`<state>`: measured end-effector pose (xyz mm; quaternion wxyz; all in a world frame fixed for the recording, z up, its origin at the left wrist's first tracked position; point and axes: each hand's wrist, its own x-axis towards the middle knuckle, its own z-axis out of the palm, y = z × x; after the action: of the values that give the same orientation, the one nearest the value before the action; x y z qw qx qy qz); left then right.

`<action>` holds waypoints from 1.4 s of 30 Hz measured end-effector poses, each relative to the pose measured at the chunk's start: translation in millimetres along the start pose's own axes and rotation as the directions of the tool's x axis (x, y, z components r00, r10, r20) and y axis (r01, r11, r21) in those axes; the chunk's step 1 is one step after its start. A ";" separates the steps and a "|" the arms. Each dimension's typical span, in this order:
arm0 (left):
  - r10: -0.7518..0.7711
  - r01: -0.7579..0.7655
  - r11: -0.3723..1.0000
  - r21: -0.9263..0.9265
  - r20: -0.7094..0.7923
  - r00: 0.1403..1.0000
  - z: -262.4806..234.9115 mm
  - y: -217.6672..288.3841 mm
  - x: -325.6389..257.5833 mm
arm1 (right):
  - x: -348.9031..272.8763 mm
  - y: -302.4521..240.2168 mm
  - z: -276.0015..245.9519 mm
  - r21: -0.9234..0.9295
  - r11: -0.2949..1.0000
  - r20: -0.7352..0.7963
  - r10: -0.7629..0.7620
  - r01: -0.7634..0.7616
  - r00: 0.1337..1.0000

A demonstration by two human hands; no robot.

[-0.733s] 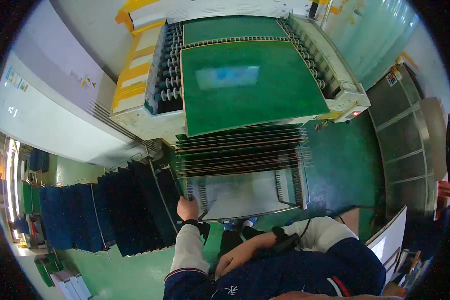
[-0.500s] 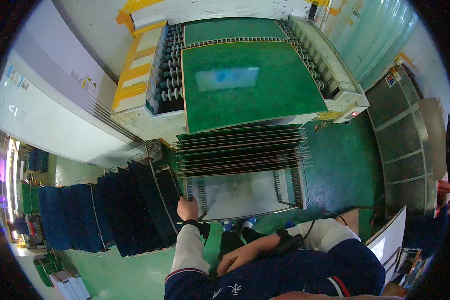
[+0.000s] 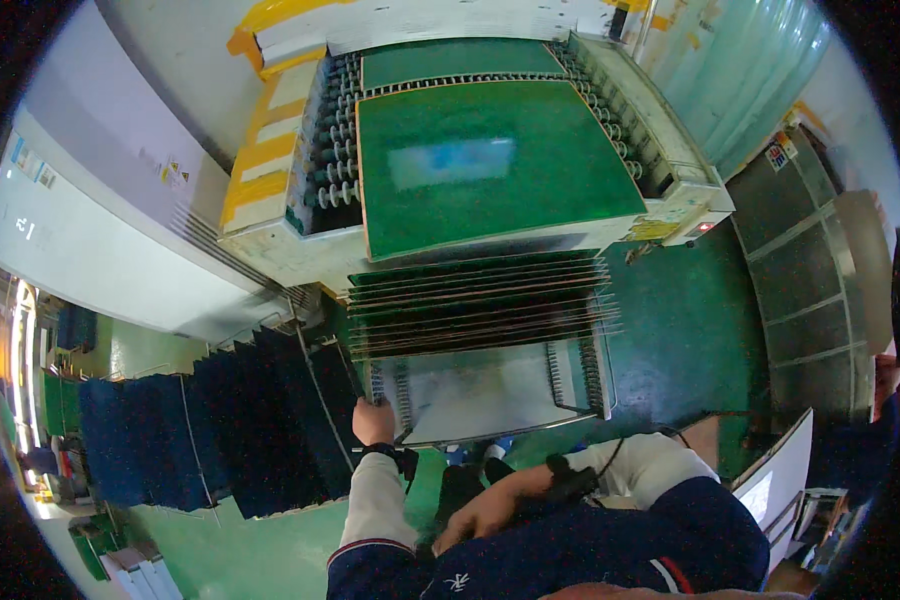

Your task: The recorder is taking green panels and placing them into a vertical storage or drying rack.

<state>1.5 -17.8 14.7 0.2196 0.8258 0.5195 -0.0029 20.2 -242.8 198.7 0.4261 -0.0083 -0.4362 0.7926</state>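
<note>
In front of me stands a slotted metal rack point(image 3: 480, 440) with a pale base and comb-like sides. Several thin dark green panels point(image 3: 480, 300) stand close together in its far part. My left hand point(image 3: 373, 422) is closed round the rack's near left corner. My right hand point(image 3: 478, 513) hangs loosely at my waist, its fingers a little apart and nothing seen in it. Beyond the rack, a large glossy green panel point(image 3: 490, 165) lies flat on a roller conveyor point(image 3: 335, 165), its near edge overhanging toward the rack. A second green panel point(image 3: 450, 62) lies farther back.
Racks of dark blue panels point(image 3: 140, 435) stand close on my left. A white cabinet point(image 3: 100, 250) rises at the far left. To the right are a grey metal-framed panel point(image 3: 810, 290), a leaning white board point(image 3: 778, 470) and a person's hand point(image 3: 888, 375).
The view has shifted slightly, and the large green panel appears a little nearer to the rack. My left hand keeps its grip. The other person's hand at the far right has moved.
</note>
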 end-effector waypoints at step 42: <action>0.024 -0.023 0.999 -0.049 0.018 1.000 5.5 -3.9 4.5 | -19.2 21.9 -8.8 -0.367 0.929 -0.260 -0.059 -0.042 0.964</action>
<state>1.5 -14.6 7.3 0.2445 0.8260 0.5078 0.0048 21.1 -255.4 171.1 0.4750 -0.1927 -0.5161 0.6862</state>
